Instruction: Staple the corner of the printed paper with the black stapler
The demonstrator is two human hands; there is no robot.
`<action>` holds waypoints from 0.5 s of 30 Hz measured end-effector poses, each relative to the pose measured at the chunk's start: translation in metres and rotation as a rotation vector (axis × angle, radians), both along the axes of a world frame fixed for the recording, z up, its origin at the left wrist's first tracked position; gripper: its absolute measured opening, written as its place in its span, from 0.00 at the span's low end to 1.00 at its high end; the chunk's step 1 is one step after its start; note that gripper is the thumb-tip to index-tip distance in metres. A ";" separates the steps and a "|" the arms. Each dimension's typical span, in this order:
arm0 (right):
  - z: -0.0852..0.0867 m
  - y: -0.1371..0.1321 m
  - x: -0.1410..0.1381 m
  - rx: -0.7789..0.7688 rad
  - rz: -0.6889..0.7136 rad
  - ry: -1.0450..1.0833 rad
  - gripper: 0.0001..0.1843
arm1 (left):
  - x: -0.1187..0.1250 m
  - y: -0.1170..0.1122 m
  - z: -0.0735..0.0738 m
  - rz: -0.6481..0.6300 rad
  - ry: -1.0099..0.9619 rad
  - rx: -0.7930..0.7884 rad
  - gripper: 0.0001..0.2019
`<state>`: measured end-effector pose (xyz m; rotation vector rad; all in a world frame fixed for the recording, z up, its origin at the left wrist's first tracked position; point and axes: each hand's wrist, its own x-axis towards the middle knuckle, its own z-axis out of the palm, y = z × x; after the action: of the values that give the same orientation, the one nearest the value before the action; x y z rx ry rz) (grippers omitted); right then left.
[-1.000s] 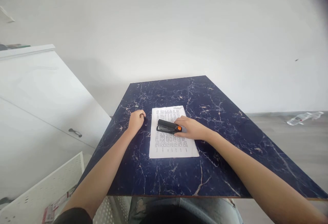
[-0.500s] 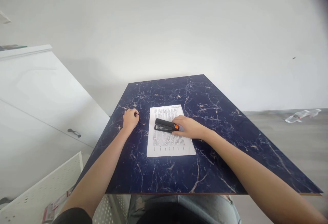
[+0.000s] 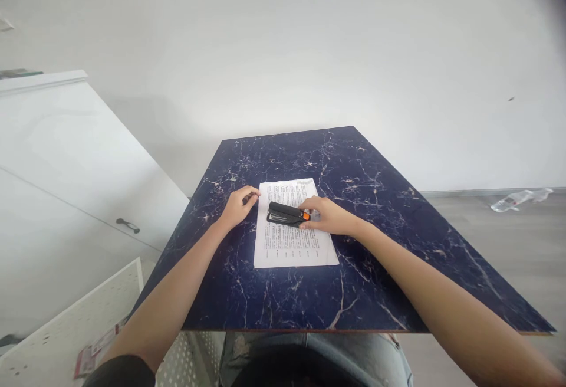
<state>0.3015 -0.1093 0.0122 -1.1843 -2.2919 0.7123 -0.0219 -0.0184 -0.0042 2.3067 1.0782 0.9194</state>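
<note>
Right hand (image 3: pixel 325 215) has its fingers gripping the black stapler (image 3: pixel 287 214) by the orange-marked end, probably so the long part pokes out past them over the printed sheet (image 3: pixel 289 246), while the left hand (image 3: pixel 241 205) sits half-curled by the sheet's edge, can't tell if pinching.

No text is legible: the print (image 3: pixel 287 238) on the white paper (image 3: pixel 296 258) and markings (image 3: pixel 512 202) on the right-hand bottle (image 3: pixel 522 199) are too small.
</note>
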 end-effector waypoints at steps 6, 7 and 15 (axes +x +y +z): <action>0.000 -0.005 -0.005 -0.495 -0.073 0.279 0.25 | 0.002 -0.010 0.002 -0.224 -0.034 -0.241 0.15; -0.001 -0.007 -0.007 -0.592 -0.059 0.340 0.26 | 0.002 -0.009 0.002 -0.241 -0.018 -0.245 0.15; -0.008 -0.008 -0.013 -0.888 -0.047 0.581 0.27 | 0.008 -0.010 0.007 -0.362 0.222 -0.231 0.19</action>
<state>0.2890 -0.1172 0.0043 -1.1297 -1.4551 1.8762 -0.0140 -0.0283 0.0029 2.3362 0.7617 0.3878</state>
